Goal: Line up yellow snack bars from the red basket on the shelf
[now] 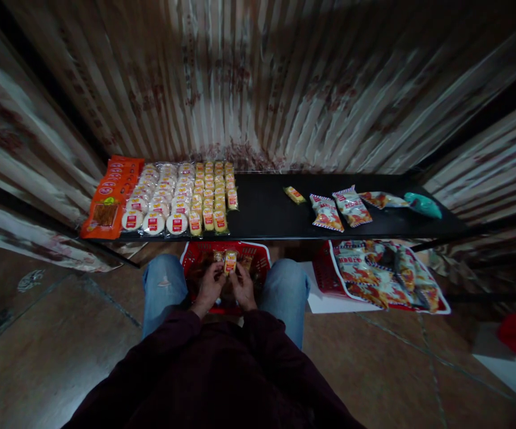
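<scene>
Both of my hands hold one small yellow wrapped snack cake (230, 262) upright over a red basket (264, 253) between my knees. My left hand (211, 286) grips its left side, and my right hand (243, 287) grips its right side. Below them in the basket lie more wrapped pieces, partly hidden by my hands. On the black shelf (258, 208) ahead, rows of the same yellow cakes (208, 221) stand beside rows of round white wrapped cakes (153, 223). One yellow cake (294, 194) lies apart, right of the rows.
Orange snack packs (110, 199) lie at the shelf's left end. Toward its right are chip-style bags (351, 207) and a teal packet (422, 205). A second red basket (329, 274) full of bags stands on the floor at right. A corrugated, curtain-like backing (240, 89) rises behind the shelf.
</scene>
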A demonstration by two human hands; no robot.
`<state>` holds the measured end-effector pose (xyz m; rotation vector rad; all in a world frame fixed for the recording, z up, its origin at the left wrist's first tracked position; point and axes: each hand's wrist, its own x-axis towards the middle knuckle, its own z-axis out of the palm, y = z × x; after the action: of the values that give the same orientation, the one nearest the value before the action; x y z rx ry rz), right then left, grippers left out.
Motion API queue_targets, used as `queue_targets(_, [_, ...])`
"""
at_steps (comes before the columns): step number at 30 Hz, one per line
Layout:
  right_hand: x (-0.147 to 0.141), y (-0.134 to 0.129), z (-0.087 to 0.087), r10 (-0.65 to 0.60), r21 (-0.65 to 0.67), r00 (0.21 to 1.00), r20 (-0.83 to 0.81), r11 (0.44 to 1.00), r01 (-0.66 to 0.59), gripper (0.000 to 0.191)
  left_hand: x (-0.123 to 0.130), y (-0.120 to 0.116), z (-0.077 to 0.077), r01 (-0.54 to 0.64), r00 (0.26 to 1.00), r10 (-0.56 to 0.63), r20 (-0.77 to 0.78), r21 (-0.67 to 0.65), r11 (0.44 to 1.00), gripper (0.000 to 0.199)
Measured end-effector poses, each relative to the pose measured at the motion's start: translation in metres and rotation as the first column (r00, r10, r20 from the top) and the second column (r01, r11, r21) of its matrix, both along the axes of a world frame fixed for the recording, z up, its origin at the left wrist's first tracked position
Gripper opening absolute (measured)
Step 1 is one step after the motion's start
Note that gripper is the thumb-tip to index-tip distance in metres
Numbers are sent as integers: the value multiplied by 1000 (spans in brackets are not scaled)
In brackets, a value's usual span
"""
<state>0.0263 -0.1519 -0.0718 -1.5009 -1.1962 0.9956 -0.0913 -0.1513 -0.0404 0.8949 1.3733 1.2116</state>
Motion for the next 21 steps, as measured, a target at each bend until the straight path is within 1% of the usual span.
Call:
queue_targets(2, [2,2,9,18,36,999,38,999,-19,44,3,2,2,-16,1000,16,-8,35,999,30])
queue_targets(7, [8,11,31,2,115,996,92,993,-13,42,11,13,14,-6,999,13,-52,122,992,25])
queue_targets(9, [10,18,37,-5,140,995,99,990,-9,43,13,18,20,10,995,4,-95,146,989,24])
queue_targets(11, [12,27,41,-21,157,994,106,988,4,44,15,25,26,33,984,-2,-176,173,984,25])
queue_targets(13, [14,37,45,-39,174,993,109,985,20,44,16,30,32,59,956,1,-294,197,979,27])
queue_targets(16, [15,50,49,-51,201,992,116,979,27,41,19,39,42,107,889,-2,-458,202,973,30])
queue_targets(18, [16,58,52,-47,212,991,123,977,20,40,21,45,49,120,860,-5,-510,193,974,31])
queue_targets(21, [17,69,55,-37,216,993,116,976,11,39,23,54,58,128,836,-8,-548,181,975,34])
